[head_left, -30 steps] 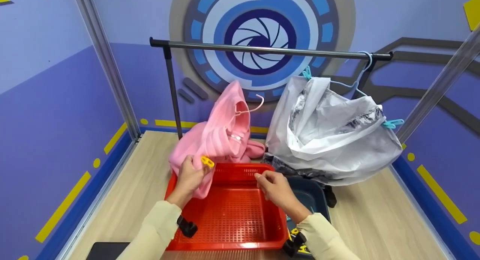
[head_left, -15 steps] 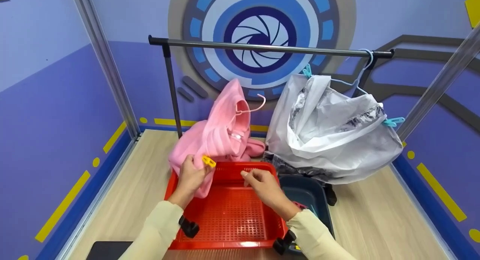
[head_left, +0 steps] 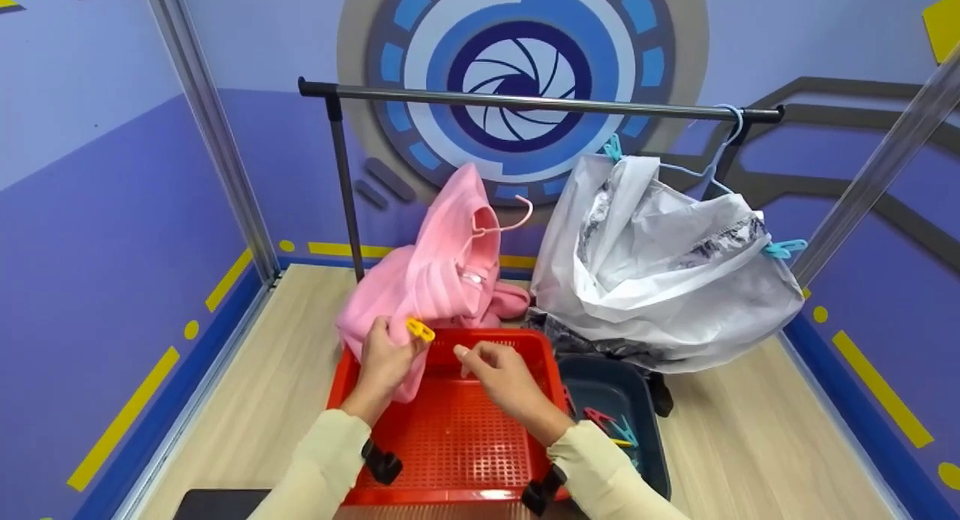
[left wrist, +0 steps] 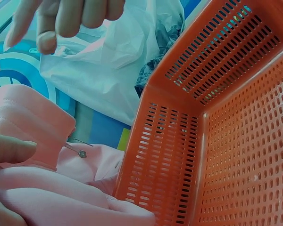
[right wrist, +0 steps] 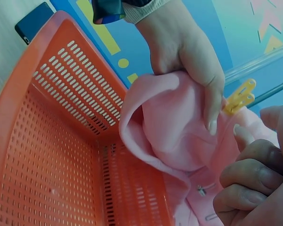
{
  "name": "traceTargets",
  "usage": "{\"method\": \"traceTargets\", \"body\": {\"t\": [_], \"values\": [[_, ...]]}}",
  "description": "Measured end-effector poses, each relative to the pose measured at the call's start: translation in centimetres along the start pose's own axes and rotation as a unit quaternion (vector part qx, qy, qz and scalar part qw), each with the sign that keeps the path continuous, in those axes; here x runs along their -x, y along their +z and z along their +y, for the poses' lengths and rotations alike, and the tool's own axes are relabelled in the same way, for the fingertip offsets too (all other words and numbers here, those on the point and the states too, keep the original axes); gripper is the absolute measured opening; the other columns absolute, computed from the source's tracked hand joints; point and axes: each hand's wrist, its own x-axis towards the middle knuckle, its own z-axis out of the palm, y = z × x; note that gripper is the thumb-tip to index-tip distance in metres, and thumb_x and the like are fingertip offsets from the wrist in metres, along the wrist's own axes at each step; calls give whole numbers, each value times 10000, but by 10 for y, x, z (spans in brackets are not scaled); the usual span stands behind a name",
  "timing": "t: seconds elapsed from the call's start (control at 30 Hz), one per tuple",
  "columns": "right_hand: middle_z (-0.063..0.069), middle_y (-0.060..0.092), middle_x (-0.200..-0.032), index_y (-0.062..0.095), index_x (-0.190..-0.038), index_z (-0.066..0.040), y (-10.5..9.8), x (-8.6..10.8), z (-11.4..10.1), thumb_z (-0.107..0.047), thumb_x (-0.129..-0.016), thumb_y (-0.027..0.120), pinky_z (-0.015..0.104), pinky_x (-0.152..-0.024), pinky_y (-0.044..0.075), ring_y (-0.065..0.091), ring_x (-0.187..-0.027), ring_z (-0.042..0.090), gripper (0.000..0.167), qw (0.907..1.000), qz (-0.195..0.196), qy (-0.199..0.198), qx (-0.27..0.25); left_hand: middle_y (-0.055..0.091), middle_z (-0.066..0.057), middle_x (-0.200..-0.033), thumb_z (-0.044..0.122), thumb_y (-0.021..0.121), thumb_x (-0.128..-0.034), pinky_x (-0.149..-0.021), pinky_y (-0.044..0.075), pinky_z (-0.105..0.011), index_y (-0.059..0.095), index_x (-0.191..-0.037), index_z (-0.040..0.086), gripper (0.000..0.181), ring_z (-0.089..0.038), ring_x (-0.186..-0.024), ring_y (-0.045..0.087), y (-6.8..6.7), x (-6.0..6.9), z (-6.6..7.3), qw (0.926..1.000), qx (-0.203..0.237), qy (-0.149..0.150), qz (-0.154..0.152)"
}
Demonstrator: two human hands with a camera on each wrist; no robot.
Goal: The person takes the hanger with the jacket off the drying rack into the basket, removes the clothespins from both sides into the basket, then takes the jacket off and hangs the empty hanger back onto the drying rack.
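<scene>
In the head view my left hand (head_left: 386, 364) grips the lower edge of a pink zip-up jacket (head_left: 450, 265) at the basket's left rim. A pink hanger (head_left: 517, 216) sticks out of the jacket. A yellow clothespin (right wrist: 239, 97) sits on the cloth just beyond the left thumb. My right hand (head_left: 506, 374) hovers over the red basket (head_left: 450, 497), apart from the jacket, its fingers loosely bent around nothing. The left wrist view shows the jacket's zipper pull (left wrist: 81, 153). Part of the left hand's fingers is hidden by cloth.
A grey-white garment (head_left: 675, 295) hangs on a blue hanger (head_left: 716, 163) from the rack bar (head_left: 525, 100), with teal clothespins (head_left: 786, 247) on it. A dark tray (head_left: 660, 460) holding several clothespins stands right of the basket. A black flat object (head_left: 217, 503) lies front left.
My right hand has moved left, from over the basket's right side toward the left hand. More of the dark tray shows now. The left hand keeps its grip on the jacket.
</scene>
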Motion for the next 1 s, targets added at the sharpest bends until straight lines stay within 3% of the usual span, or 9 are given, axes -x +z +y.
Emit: {"method": "traceTargets", "body": {"t": [0.17,0.5,0.67,1.0], "values": [[-20,562,-730,666,-813,-34,6,-4,-5,-405,-1014,605,283,-694,406,472,-690,134,427,9999,-40,2,-146,637,-223,-1026,91,779,-775,-934,451,-429,536,-1056,-47,396,-355,-985,577,2,-1,-3,9996,-116,200,185],[-8,597,-763,666,-850,23,18,-9,-12,-407,-1013,606,281,-680,438,490,-689,135,465,9994,-46,108,-320,615,-198,-1013,80,783,-782,-931,454,-426,520,-1057,-28,396,-347,-994,571,3,1,-3,9998,-87,118,107],[-18,599,-759,664,-800,-41,23,-12,-17,-410,-1002,623,263,-665,453,510,-698,129,423,9991,-2,191,-390,612,-190,-991,85,784,-779,-908,455,-411,522,-1052,-25,394,-338,-975,570,2,1,-4,9998,-96,143,141],[-29,502,-658,660,-754,-45,28,-15,-20,-391,-990,645,249,-577,336,409,-606,124,419,9998,14,173,-94,650,-242,-1011,71,786,-751,-915,469,-446,546,-1043,-44,395,-361,-961,589,4,2,-8,9986,-155,400,311]]}}
